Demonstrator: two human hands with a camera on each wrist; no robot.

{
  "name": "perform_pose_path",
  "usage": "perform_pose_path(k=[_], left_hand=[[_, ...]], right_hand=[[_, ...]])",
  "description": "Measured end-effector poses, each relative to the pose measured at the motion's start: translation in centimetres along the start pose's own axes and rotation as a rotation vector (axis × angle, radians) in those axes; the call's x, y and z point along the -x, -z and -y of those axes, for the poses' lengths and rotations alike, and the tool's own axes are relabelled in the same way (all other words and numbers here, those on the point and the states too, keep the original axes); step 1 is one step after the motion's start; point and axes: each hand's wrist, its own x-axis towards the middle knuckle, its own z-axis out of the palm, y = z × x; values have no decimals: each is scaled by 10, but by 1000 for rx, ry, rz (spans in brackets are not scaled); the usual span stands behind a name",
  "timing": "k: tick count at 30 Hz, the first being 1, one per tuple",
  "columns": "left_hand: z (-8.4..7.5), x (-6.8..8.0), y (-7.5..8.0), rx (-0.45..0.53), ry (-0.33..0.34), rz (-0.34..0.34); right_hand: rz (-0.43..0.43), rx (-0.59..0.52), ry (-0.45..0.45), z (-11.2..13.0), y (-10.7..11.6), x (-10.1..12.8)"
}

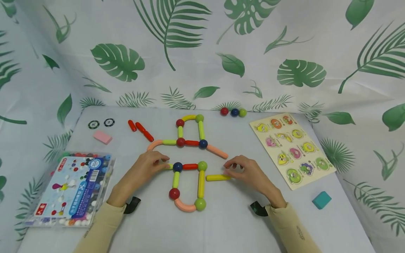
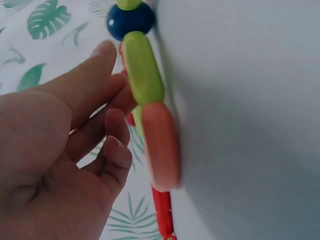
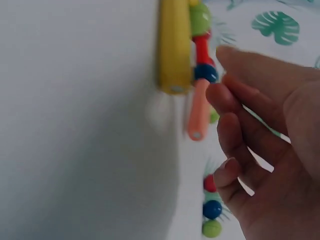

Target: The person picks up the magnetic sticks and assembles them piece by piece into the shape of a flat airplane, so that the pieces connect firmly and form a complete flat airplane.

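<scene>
On the table, a figure of balls and sticks has a blue ball (image 1: 178, 167), a red stick (image 1: 190, 166), a green ball (image 1: 202, 166), a long yellow stick (image 1: 201, 184), a red ball (image 1: 174, 194) and a curved orange stick (image 1: 185, 206). My left hand (image 1: 150, 163) is at its left side, fingertips beside a short green stick (image 2: 144, 67). An orange piece (image 2: 161, 147) extends beyond that stick, hidden by the hand in the head view. My right hand (image 1: 245, 170), fingers loosely bent, hovers by the outer end of another yellow stick (image 1: 218, 178), with a gap between thumb and fingers.
A similar figure lies behind, with a blue ball (image 1: 203, 143) and an orange stick (image 1: 217, 151). Red sticks (image 1: 144, 131), a pink block (image 1: 102, 137) and a boxed set (image 1: 68, 189) are left. A fruit board (image 1: 269, 138) and teal block (image 1: 322, 200) are right; three balls (image 1: 235, 112) sit behind.
</scene>
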Motion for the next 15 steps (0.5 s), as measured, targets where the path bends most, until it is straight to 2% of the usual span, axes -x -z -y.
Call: perform_pose_path(k=[4, 9, 12, 15], left_hand=[[5, 2, 0, -16, -31, 21], [6, 1, -2, -31, -53, 31], [7, 0, -3, -34, -52, 40], [6, 1, -4, -27, -34, 55]], right_hand=[[75, -32, 30, 2, -12, 4], [123, 11, 13, 3, -19, 4], [115, 40, 14, 0, -18, 4], [71, 52, 12, -7, -13, 3]])
